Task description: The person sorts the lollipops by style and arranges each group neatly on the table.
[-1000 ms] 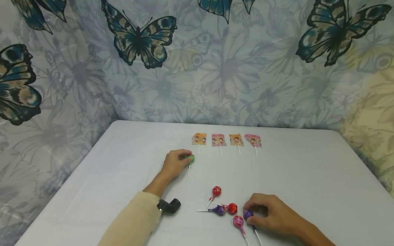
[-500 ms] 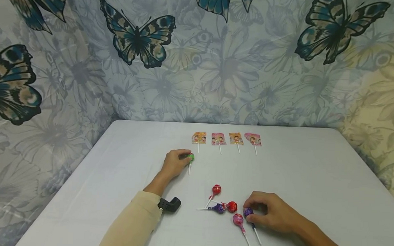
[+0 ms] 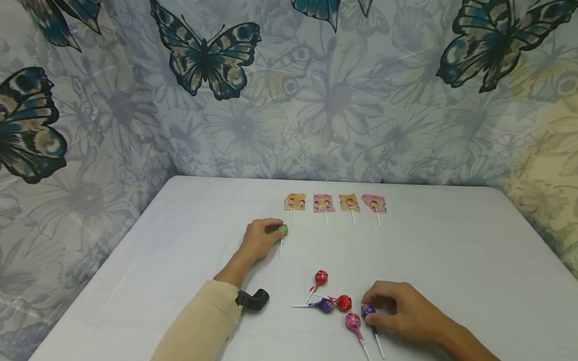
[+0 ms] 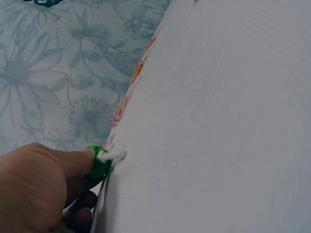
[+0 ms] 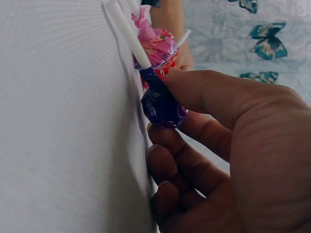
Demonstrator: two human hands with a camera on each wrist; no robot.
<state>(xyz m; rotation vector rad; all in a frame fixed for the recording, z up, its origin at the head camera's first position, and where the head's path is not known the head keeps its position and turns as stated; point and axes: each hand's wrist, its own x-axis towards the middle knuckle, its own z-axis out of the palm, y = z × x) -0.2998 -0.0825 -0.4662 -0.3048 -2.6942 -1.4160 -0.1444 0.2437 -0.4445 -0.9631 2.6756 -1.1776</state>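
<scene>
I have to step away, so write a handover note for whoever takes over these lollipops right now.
Left hand pinches the green-wrapped round lollipop, set on the white table below the first of four flat-wrapped lollipops in the far row.
Right hand pinches a purple-wrapped round lollipop at the near cluster.
Done: the flat row is laid out and the green one sits under it.
Left: two red, another purple and a pink lollipop lie loose nearby.

Six round lollipops (image 3: 343, 303) were counted toward six o'clock, and four flat lollipops (image 3: 337, 202) were counted toward twelve o'clock.
</scene>
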